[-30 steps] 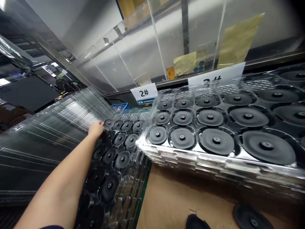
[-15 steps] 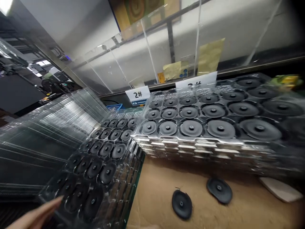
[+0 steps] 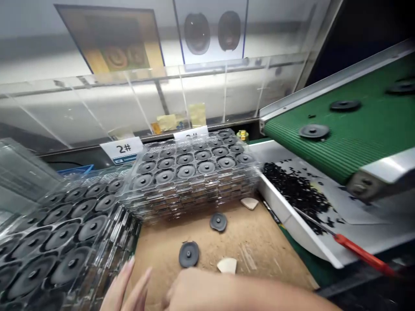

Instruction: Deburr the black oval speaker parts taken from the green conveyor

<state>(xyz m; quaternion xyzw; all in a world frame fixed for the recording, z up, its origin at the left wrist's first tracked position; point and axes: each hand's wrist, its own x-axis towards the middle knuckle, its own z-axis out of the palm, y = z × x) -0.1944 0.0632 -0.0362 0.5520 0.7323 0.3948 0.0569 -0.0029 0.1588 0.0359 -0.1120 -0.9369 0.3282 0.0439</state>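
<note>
Low in the head view, my left hand (image 3: pixel 125 289) has its fingers stretched out and apart, holding nothing visible. It is beside a stack of clear trays (image 3: pixel 106 259) filled with round black rubber parts. My right hand (image 3: pixel 191 287) reaches in from the right, back of the hand up; its fingers are blurred and mostly out of sight, so any hold is hidden. Just beyond it on the cardboard lies a black rubber disc (image 3: pixel 189 255) with a small centre hub. A second black disc (image 3: pixel 218 222) rests farther back. A pale wedge-shaped piece (image 3: pixel 227 265) sits next to my right wrist.
Another stack of filled clear trays (image 3: pixel 194 185) stands at the back. To the right, a white tray (image 3: pixel 292 224) holds black scraps and a red-handled tool (image 3: pixel 359 252). A green conveyor belt (image 3: pixel 363 134) carries black discs. Another pale piece (image 3: pixel 249 203) lies on the cardboard (image 3: pixel 259 242).
The view has swung right, bringing the conveyor and scrap tray into sight. My right hand and forearm have come in over the cardboard. My left hand now appears nearer the cardboard.
</note>
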